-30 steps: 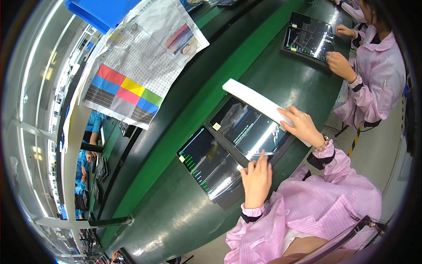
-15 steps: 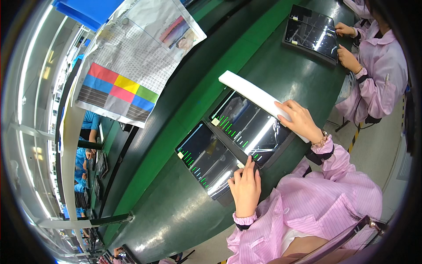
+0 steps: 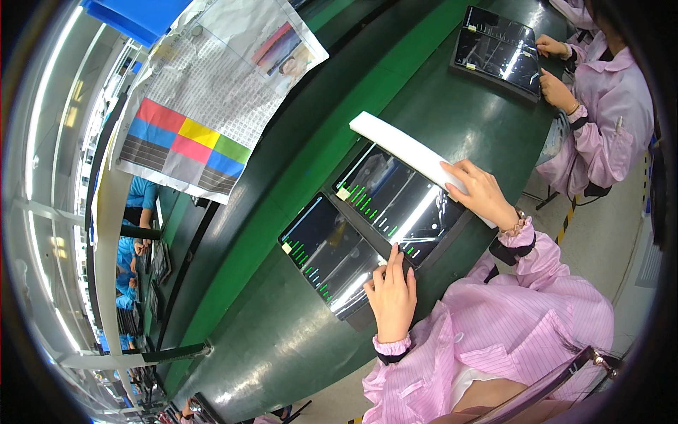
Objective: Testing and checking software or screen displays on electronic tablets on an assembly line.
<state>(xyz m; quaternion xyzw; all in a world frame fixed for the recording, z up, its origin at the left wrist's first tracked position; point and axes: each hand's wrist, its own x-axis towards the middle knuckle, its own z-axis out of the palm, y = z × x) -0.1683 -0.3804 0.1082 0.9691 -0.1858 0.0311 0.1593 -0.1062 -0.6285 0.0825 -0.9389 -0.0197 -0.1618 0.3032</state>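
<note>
Two black tablets lie side by side on the green bench, their lit screens showing green and white lines of text. My left hand (image 3: 393, 300) rests with fingers extended over the near edges of the left tablet (image 3: 332, 258) and the right tablet (image 3: 399, 194), its index fingertip by the right one's near corner. At the far side my right hand (image 3: 482, 194) lies with fingers spread, touching the right tablet's edge and a long white foam-like strip (image 3: 406, 147) beside it. Neither hand grasps anything I can see. Each tablet has a small pale yellow tag.
A printed sheet with colour blocks (image 3: 219, 92) hangs at upper left, near a blue bin (image 3: 134, 18). Farther right, a co-worker in pink (image 3: 607, 120) has both hands by another pair of tablets (image 3: 494, 53). A pale post (image 3: 113, 268) stands left of the bench (image 3: 268, 367).
My left hand's index fingertip has shifted slightly up and left by the right tablet's near corner. My right hand has stayed almost in place; the whole view has drifted slightly.
</note>
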